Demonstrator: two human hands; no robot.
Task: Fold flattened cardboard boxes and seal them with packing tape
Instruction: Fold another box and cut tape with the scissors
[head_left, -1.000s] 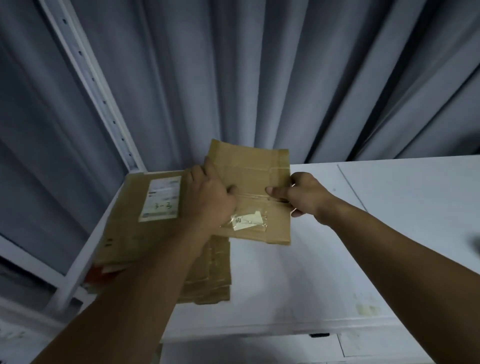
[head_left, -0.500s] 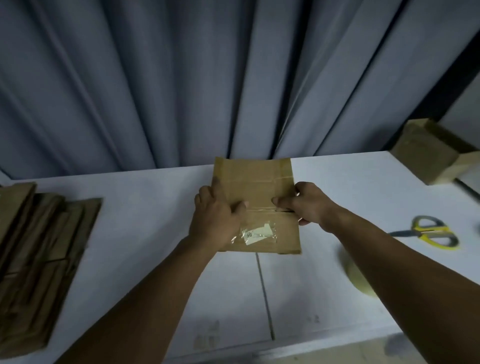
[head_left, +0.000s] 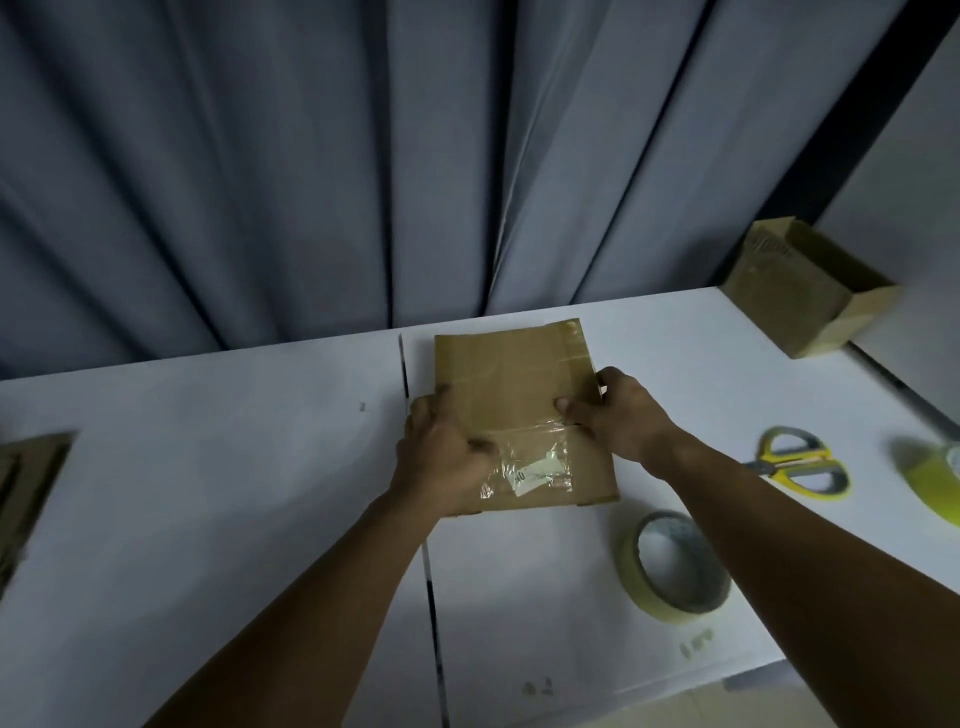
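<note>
I log the flattened box carried from the stack at left to mid-worktop, left hand and right hand each gripping a side edge, tape roll near; unfolding looks next to me.

Two hands: left hand, right hand. One flattened cardboard box mid-frame, one assembled box upper right, one cardboard stack at the left edge. Two rolls: pale tape roll, yellow-green tape roll. One pair of scissors.
</note>
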